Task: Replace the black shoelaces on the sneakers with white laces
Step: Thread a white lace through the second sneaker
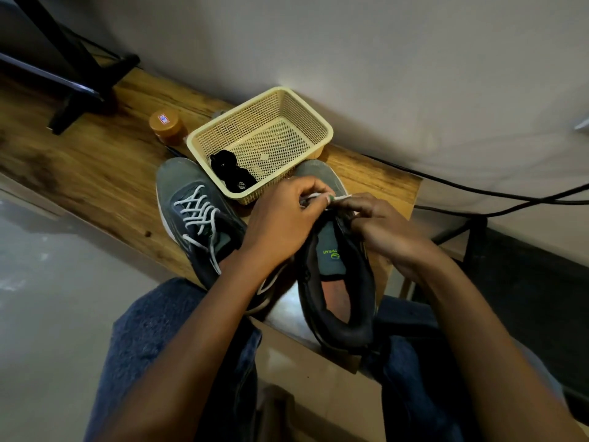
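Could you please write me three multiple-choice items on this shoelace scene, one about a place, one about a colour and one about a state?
1. Where do the removed black laces lie?
A. in the cream basket
B. on the floor
C. inside a sneaker

2. What colour is the lid of the jar beside the basket?
A. blue
B. orange
C. white

3. How is the left sneaker?
A. without laces
B. laced in black
C. laced in white

Key: 1 A, the dark bundle sits in the basket's near corner; 2 B, the lid shows orange; 3 C, white laces cross its eyelets, while the left hand and right hand pinch a white lace at the right sneaker.
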A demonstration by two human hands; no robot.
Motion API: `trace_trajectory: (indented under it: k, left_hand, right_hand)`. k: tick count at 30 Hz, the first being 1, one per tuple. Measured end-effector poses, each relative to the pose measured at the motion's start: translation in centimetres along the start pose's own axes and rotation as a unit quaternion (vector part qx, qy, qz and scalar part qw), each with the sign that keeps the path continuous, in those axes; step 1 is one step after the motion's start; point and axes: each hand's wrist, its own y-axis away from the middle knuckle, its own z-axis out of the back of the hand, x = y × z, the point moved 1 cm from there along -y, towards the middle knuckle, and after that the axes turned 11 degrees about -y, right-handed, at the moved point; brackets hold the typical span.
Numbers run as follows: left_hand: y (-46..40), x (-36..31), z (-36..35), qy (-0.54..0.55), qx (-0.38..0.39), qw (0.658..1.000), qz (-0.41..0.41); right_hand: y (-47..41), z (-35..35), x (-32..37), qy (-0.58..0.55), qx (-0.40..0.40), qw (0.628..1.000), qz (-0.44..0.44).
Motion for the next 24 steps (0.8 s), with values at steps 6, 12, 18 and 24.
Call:
trace_trajectory:
  k: [6, 12, 18, 24]
  left_hand:
    - [0.2, 0.5, 0.1, -0.082, 0.031, 0.996, 0.035]
    - [0.6, -0.1, -0.2, -0.134, 0.013, 0.99, 0.052]
    - [0.6, -0.1, -1.1, -0.167, 0.012, 0.984, 0.064]
    - [0.6, -0.3, -1.5, -0.191, 0.022, 0.979, 0.062]
  right_hand:
    - [0.5, 0.7, 0.3, -0.047, -0.07, 0.996, -0.007]
    - [0.3, 0.5, -0.3, 0.142, -0.062, 0.988, -0.01]
    - [0.4, 0.9, -0.4, 0.059, -0.091, 0.994, -0.025]
    - [0.1, 1.0, -0.9, 0.006, -0.104, 0.994, -0.038]
